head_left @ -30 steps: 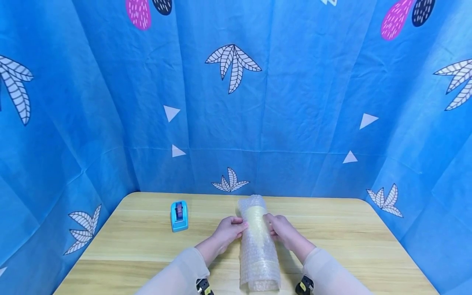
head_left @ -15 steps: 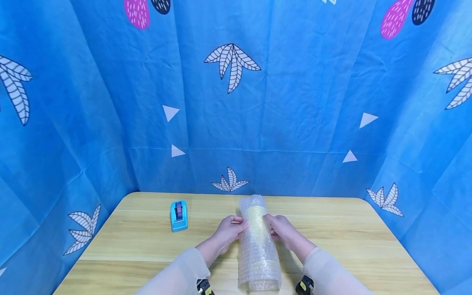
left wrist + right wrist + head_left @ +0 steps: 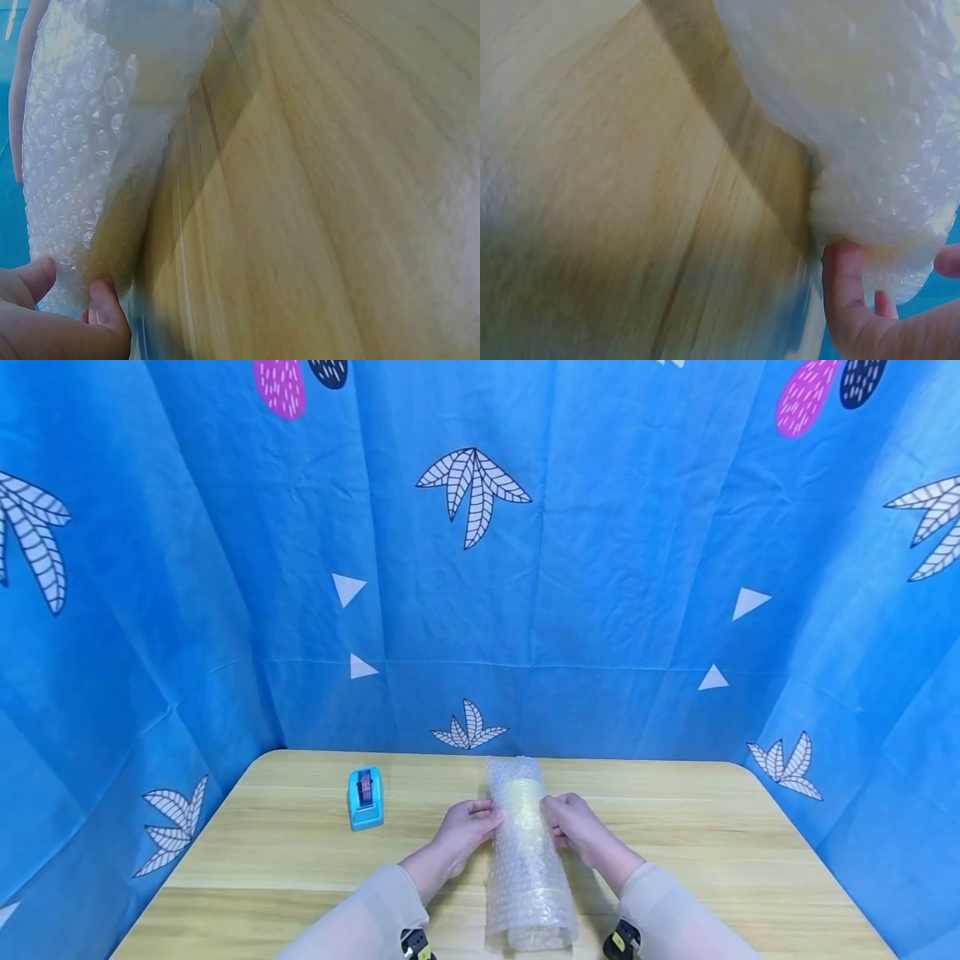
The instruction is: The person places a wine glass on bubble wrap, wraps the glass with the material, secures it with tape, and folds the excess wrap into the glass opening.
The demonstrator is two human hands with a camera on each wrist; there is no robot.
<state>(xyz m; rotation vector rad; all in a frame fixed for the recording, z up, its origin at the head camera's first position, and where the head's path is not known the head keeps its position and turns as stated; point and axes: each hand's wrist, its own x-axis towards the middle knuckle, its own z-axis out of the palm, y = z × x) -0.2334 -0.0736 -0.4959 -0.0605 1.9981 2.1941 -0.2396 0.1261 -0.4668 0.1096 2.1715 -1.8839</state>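
A roll of clear bubble wrap lies lengthwise on the table, wrapped round something pale yellow that shows through it; what that is cannot be made out. My left hand grips its left side near the far half, thumb on top and fingers low at the side. From the right, my right hand holds the same stretch, its thumb above. In the left wrist view a loose layer of the bubble wrap hangs along the side. The right wrist view has my fingers against the wrap's lower side.
A blue tape dispenser with a roll of tape stands at the back left of the wooden table. Blue patterned cloth hangs behind the table and on both sides.
The bubble wrap roll has turned slightly, its near end shifting a little to the right. Both hands keep their grip at nearly the same place.
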